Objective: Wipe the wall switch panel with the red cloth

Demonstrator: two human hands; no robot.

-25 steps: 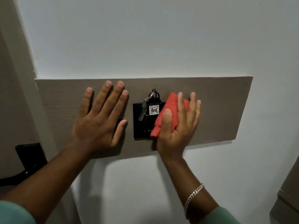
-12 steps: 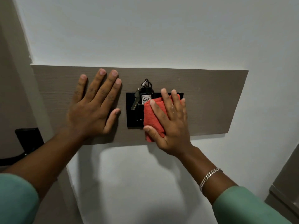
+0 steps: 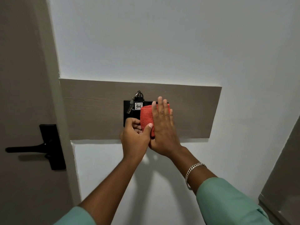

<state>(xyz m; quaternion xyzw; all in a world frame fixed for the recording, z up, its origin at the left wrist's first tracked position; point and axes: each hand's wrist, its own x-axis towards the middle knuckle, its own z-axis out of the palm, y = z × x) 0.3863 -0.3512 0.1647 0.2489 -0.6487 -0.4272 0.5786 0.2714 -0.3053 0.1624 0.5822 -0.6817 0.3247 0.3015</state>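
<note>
The black switch panel (image 3: pixel 127 118) sits on a grey-brown wooden board (image 3: pixel 90 111) fixed to the white wall. A key bunch with a tag marked 406 (image 3: pixel 138 105) hangs at the panel's top. The folded red cloth (image 3: pixel 146 116) lies against the panel's right half. My right hand (image 3: pixel 164 127) presses flat on the cloth, fingers straight and pointing up. My left hand (image 3: pixel 134 140) is at the cloth's lower left corner, fingers curled and thumb laid on the cloth's bottom edge. Most of the panel's right side is hidden by the cloth and hands.
A door (image 3: pixel 21 78) with a black lever handle (image 3: pixel 32 148) stands to the left, its frame next to the board. A grey cabinet or door edge (image 3: pixel 284 168) rises at the lower right. White wall (image 3: pixel 162 38) surrounds the board.
My left hand left the board and moved right to the cloth's lower edge. My right hand turned more upright on the cloth. The view pulled back, showing the door handle.
</note>
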